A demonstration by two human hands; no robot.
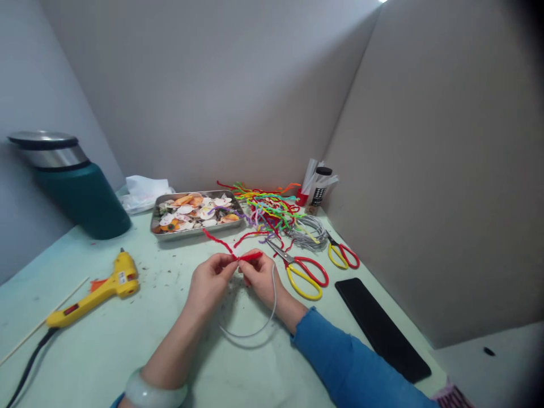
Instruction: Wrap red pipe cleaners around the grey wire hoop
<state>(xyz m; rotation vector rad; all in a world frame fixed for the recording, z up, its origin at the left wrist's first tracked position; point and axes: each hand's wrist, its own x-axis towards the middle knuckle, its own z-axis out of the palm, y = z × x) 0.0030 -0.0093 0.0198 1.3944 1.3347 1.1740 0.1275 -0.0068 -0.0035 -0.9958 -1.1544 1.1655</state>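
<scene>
My left hand (pixel 209 282) is closed in a pinch on a strand of red yarn (pixel 219 241), whose loose end sticks up and to the left. Close against it, my right hand (pixel 262 283) pinches a red-wrapped section (pixel 251 256) of grey wire. The bare grey wire (pixel 246 336) curves down from the right hand in a wide loop over the table. The fingertips almost meet, and they hide how the yarn is joined to the wire.
Scissors (pixel 297 267) lie by my right hand, with another pair (pixel 342 252) beyond. Behind are a tray of shells (pixel 204 231), colourful yarn pieces (pixel 272 207) and coiled wire (pixel 312 235). A glue gun (pixel 97 292) and bottle (pixel 85 195) stand left; a black slab (pixel 378 323) lies right.
</scene>
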